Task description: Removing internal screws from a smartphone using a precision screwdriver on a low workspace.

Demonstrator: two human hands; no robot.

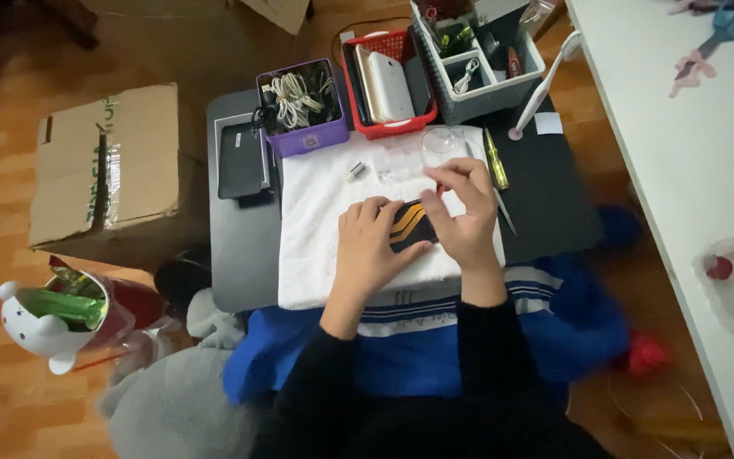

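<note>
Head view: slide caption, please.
Both hands, left hand and right hand, hold a black-and-orange device over a white towel.

Both arms, in black sleeves, reached forward over the white towel point(324, 195). The left hand point(369, 246) lay palm down at the towel's middle, fingers curled in a grip. The right hand point(462, 208) sat just beside it, toward the towel's right edge, fingertips pinched together.
</note>
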